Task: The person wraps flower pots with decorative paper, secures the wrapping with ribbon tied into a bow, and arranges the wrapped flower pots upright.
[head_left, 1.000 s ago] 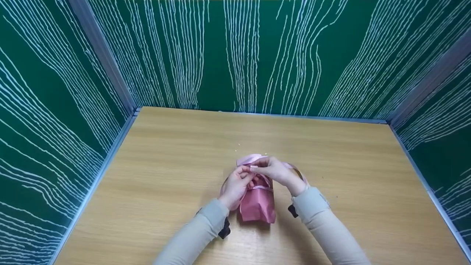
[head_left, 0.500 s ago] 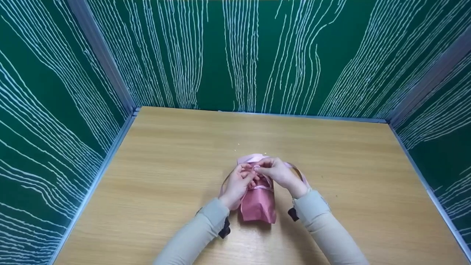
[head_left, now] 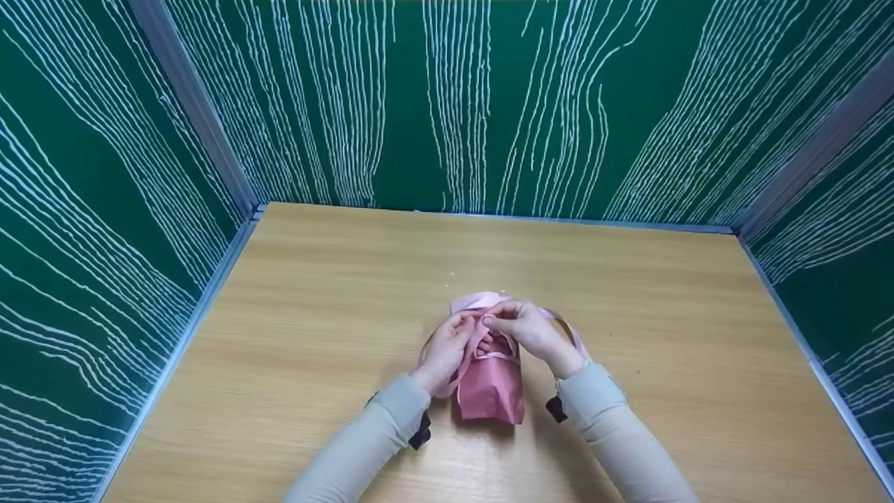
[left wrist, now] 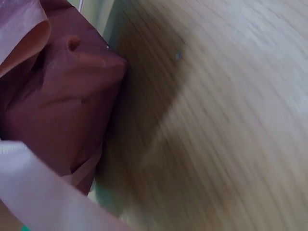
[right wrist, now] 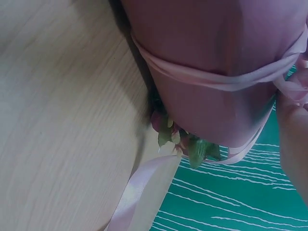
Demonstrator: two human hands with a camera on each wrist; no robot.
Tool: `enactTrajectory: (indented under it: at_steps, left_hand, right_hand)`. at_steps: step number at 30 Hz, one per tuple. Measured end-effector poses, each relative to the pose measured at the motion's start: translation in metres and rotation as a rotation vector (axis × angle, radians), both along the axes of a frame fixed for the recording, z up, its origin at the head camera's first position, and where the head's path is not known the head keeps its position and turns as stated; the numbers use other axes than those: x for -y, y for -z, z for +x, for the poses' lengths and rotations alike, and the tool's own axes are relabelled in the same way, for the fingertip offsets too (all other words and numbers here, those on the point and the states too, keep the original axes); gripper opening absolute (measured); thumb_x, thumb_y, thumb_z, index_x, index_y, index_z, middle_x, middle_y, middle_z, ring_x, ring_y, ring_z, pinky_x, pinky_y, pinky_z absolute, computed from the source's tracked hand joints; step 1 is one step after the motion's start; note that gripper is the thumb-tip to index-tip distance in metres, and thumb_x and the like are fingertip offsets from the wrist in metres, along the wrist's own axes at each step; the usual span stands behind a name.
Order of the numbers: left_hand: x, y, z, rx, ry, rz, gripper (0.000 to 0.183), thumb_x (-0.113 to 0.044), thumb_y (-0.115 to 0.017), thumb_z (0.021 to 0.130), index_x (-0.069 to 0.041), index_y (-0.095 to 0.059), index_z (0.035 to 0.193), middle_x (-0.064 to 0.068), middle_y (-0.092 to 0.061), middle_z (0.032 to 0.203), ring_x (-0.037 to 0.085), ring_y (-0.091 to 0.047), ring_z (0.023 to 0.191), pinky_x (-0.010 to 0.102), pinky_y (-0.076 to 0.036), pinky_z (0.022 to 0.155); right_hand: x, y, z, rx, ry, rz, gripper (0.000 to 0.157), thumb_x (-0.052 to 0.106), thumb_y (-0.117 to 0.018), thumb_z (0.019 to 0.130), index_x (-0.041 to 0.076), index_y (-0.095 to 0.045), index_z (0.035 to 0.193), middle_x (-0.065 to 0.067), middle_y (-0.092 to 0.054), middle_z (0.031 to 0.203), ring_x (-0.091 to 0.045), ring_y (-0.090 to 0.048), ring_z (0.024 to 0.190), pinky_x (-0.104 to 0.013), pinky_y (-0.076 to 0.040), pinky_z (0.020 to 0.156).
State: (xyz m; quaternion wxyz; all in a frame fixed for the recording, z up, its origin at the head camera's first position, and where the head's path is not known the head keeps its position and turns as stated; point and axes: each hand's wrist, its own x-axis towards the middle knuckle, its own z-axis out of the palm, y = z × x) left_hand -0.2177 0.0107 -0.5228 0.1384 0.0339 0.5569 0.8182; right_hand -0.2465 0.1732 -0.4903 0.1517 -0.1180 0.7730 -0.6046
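A bundle wrapped in pink paper (head_left: 491, 395) lies on the table, a pale pink ribbon (head_left: 497, 356) round its middle. Green leaves and reddish buds (right wrist: 197, 150) peek out past the wrap in the right wrist view, so it looks like a bouquet. Over the ribbon's crossing, my left hand (head_left: 444, 355) pinches a strand between thumb and fingertips. My right hand (head_left: 532, 331) pinches the ribbon beside it, the fingertips of both hands close together. The knot area is partly hidden by fingers. In the left wrist view, creased wrapping paper (left wrist: 62, 110) and a ribbon strand (left wrist: 43, 192) show.
Loose ribbon loops (head_left: 569, 332) arch out to both sides of the bundle. Tiny pale scraps (head_left: 450, 274) lie beyond it on the wooden table (head_left: 335, 279). Green panels with white wavy lines (head_left: 405, 105) wall in the back and sides.
A ribbon strand now stretches from between the fingertips down along my left hand, where it was not visible before. The left forearm has shifted slightly left; the right hand is nearly still.
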Motion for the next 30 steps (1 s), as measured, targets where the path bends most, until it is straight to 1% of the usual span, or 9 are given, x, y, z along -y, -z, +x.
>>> enactTrajectory:
  at_steps: [4, 8, 11, 14, 16, 19, 23, 26, 30]
  left_hand:
    - [0.010, -0.003, -0.002, -0.021, -0.025, -0.122, 0.032, -0.016, -0.039, 0.102, 0.005, -0.049, 0.123, -0.002, -0.062, 0.080, 0.007, -0.060, 0.067, 0.021, -0.053, 0.064]
    - [0.021, -0.004, -0.007, -0.063, -0.062, -0.188, 0.031, -0.012, -0.039, 0.101, 0.010, -0.048, 0.121, -0.003, -0.059, 0.075, 0.005, -0.057, 0.065, 0.020, -0.051, 0.064]
    - [0.028, -0.005, -0.010, -0.124, -0.102, -0.253, 0.027, -0.007, -0.042, 0.099, 0.011, -0.051, 0.117, 0.003, -0.059, 0.076, 0.008, -0.056, 0.069, 0.023, -0.051, 0.069]
    - [0.035, -0.007, -0.013, -0.223, -0.123, -0.404, 0.023, -0.003, -0.045, 0.097, 0.008, -0.057, 0.114, 0.012, -0.062, 0.087, 0.016, -0.057, 0.081, 0.031, -0.050, 0.080]
    - [0.038, -0.008, -0.015, -0.308, -0.108, -0.532, 0.023, 0.002, -0.046, 0.093, 0.005, -0.060, 0.112, 0.017, -0.060, 0.097, 0.023, -0.056, 0.090, 0.036, -0.049, 0.086]
    - [0.043, -0.009, -0.019, -0.417, -0.068, -0.698, 0.030, 0.010, -0.048, 0.087, 0.001, -0.064, 0.110, 0.019, -0.053, 0.104, 0.030, -0.051, 0.101, 0.041, -0.045, 0.093]
    - [0.048, -0.011, -0.024, -0.497, -0.005, -0.835, 0.039, 0.014, -0.052, 0.080, -0.005, -0.066, 0.111, 0.017, -0.043, 0.109, 0.034, -0.039, 0.110, 0.047, -0.035, 0.102]
    - [0.049, -0.012, -0.028, -0.555, 0.039, -0.923, 0.043, 0.013, -0.054, 0.081, -0.009, -0.066, 0.117, 0.020, -0.041, 0.115, 0.035, -0.034, 0.115, 0.049, -0.032, 0.105]
    - [0.050, -0.016, -0.034, -0.661, 0.080, -1.087, 0.045, 0.007, -0.054, 0.087, -0.016, -0.063, 0.125, 0.019, -0.045, 0.118, 0.033, -0.039, 0.113, 0.046, -0.038, 0.101]
  right_hand:
    - [0.000, 0.000, 0.001, 0.010, 0.007, 0.005, 0.020, 0.008, -0.063, 0.087, -0.009, -0.065, 0.098, 0.013, -0.061, 0.080, -0.002, -0.055, 0.076, -0.016, -0.045, 0.066]
    - [0.001, -0.001, 0.001, 0.014, 0.006, 0.003, 0.021, 0.009, -0.064, 0.087, -0.009, -0.064, 0.097, 0.012, -0.060, 0.074, -0.002, -0.053, 0.070, -0.016, -0.043, 0.063]
    - [0.001, 0.000, 0.002, 0.017, 0.011, 0.003, 0.014, 0.009, -0.065, 0.087, -0.003, -0.067, 0.094, 0.012, -0.059, 0.072, -0.002, -0.053, 0.068, -0.016, -0.044, 0.063]
    - [0.002, -0.001, 0.002, 0.025, 0.020, 0.001, 0.007, 0.009, -0.065, 0.087, 0.004, -0.068, 0.091, 0.012, -0.060, 0.072, -0.002, -0.054, 0.068, -0.017, -0.045, 0.064]
    - [0.002, -0.001, 0.003, 0.033, 0.029, 0.005, 0.005, 0.009, -0.066, 0.086, 0.007, -0.068, 0.090, 0.011, -0.059, 0.072, -0.002, -0.053, 0.068, -0.017, -0.045, 0.063]
    - [0.003, -0.001, 0.003, 0.034, 0.026, 0.019, 0.009, 0.010, -0.065, 0.087, 0.003, -0.068, 0.092, 0.010, -0.058, 0.074, -0.003, -0.053, 0.069, -0.017, -0.044, 0.064]
    - [0.003, -0.001, 0.003, 0.030, 0.020, 0.038, 0.015, 0.011, -0.066, 0.087, -0.001, -0.067, 0.096, 0.010, -0.059, 0.075, -0.004, -0.053, 0.072, -0.018, -0.045, 0.066]
    - [0.003, 0.000, 0.004, 0.032, 0.026, 0.033, 0.013, 0.011, -0.066, 0.086, 0.001, -0.067, 0.094, 0.010, -0.059, 0.073, -0.004, -0.053, 0.071, -0.018, -0.045, 0.065]
    - [0.003, 0.001, 0.003, 0.030, 0.015, 0.003, 0.007, 0.008, -0.064, 0.087, 0.003, -0.067, 0.091, 0.010, -0.059, 0.071, -0.003, -0.053, 0.068, -0.017, -0.044, 0.063]
